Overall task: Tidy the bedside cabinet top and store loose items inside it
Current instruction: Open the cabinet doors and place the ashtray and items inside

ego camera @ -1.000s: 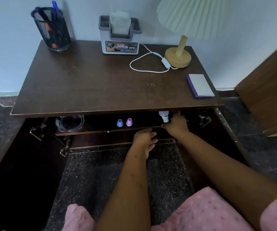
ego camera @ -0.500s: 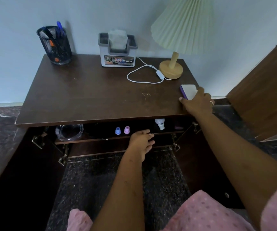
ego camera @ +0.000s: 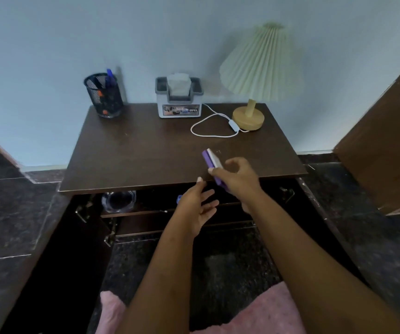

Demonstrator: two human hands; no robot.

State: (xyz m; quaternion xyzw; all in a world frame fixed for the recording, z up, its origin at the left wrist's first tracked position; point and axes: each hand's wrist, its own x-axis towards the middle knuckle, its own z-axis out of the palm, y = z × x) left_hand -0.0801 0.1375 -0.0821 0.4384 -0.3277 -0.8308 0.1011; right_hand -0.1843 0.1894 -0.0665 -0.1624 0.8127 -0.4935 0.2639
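Observation:
My right hand (ego camera: 236, 177) grips a small purple-and-white notepad (ego camera: 211, 160), lifted off the dark wooden cabinet top (ego camera: 146, 155) and tilted over its front edge. My left hand (ego camera: 197, 208) is open, palm up, just below and left of the notepad, in front of the open cabinet. Inside, on the upper shelf (ego camera: 131, 213), sit a clear glass dish (ego camera: 118, 201) and a small blue-capped item (ego camera: 179, 198), mostly hidden behind my left hand.
A black mesh pen holder (ego camera: 103, 96), a grey tissue box (ego camera: 179, 98) and a pleated lamp (ego camera: 254, 92) with a white cord (ego camera: 208, 126) stand along the back. Both cabinet doors hang open at left (ego camera: 61, 249) and right (ego camera: 319, 213). A wooden panel (ego camera: 386, 141) stands right.
My right hand left the shelf, reached the notepad at the top's right edge, picked it up and carried it left to the front edge. My left hand rose and turned palm up.

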